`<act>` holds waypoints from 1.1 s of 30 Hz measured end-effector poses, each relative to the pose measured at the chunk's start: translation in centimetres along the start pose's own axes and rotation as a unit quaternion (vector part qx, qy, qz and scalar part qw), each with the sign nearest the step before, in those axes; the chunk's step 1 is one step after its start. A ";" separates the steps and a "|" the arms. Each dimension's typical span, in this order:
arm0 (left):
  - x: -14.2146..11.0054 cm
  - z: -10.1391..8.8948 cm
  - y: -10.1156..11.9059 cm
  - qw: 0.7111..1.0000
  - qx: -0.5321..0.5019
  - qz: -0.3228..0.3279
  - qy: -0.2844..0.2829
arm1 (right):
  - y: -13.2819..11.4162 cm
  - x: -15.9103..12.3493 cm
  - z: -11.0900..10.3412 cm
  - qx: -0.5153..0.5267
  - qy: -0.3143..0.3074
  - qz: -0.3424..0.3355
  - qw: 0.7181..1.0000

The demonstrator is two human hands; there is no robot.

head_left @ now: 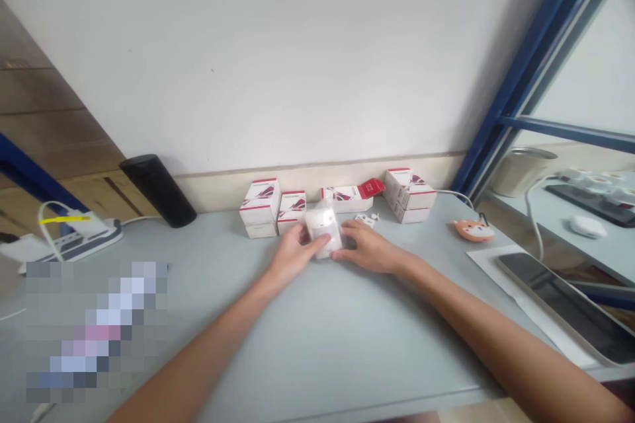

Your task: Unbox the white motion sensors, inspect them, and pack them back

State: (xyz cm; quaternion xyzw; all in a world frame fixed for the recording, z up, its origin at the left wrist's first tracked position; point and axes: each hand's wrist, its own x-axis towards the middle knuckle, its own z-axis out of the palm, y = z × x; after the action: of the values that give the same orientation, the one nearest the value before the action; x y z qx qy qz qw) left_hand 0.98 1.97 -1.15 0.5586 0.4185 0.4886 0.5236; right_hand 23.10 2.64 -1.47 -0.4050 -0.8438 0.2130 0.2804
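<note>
A white block-like item in a clear plastic bag [325, 230] stands at the middle of the desk, toward the back. My left hand [292, 248] grips it from the left, with the thumb across its front. On its other side my right hand [370, 248] holds the bag's right edge between thumb and fingers. Blur hides what kind of item it is. Just behind lies an opened white and red box [344, 198] with its red flap out to the right. A small white object [367, 219] is partly hidden behind my right hand.
White and red boxes stand along the wall, stacked left [260, 205] and right [409, 195]. At left are a black cylinder [157, 190], a power strip [74, 248] and a pixelated object [99, 330]. An orange animal-face case [475, 230] and a phone [565, 304] on paper lie right.
</note>
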 end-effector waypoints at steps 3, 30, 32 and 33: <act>0.1 -0.3 1.2 0.998 -0.049 -0.002 0.028 | -0.7 0.0 -1.0 0.061 -0.004 0.024 0.998; -0.5 -0.5 3.1 0.986 -0.159 -0.039 0.003 | -3.0 0.5 -1.7 0.433 0.163 0.159 0.872; -0.5 -0.7 2.8 0.992 -0.120 -0.036 -0.003 | -2.7 0.4 -1.7 0.419 0.133 0.169 0.882; -0.4 -0.8 2.6 0.995 -0.096 -0.034 0.000 | -2.6 0.4 -1.6 0.401 0.124 0.171 0.891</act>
State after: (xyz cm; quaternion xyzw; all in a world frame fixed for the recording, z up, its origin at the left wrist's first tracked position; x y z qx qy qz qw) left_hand 0.05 1.41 1.34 0.4913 0.3881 0.5085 0.5911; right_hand 22.42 1.68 1.36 -0.4195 -0.5628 0.5258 0.4805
